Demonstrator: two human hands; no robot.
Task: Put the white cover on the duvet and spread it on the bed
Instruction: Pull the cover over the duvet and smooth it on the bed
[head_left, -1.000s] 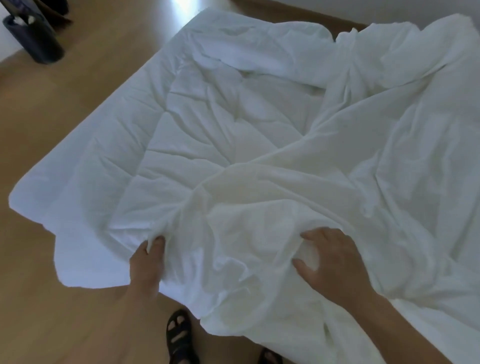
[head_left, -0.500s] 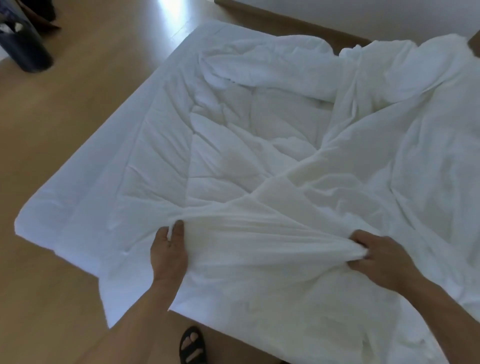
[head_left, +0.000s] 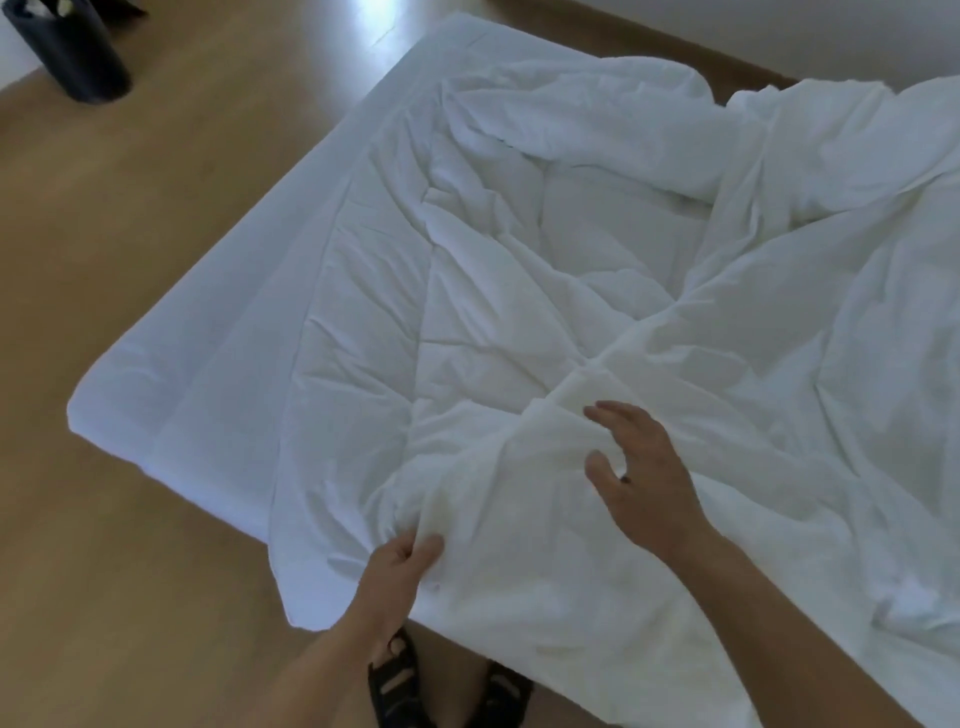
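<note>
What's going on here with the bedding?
A person stands at the bed, working on the white cover. The left hand pinches a bunch of it at the near edge; the right hand is open over the fabric. The cover is rumpled and the quilted duvet lies partly uncovered.
</note>
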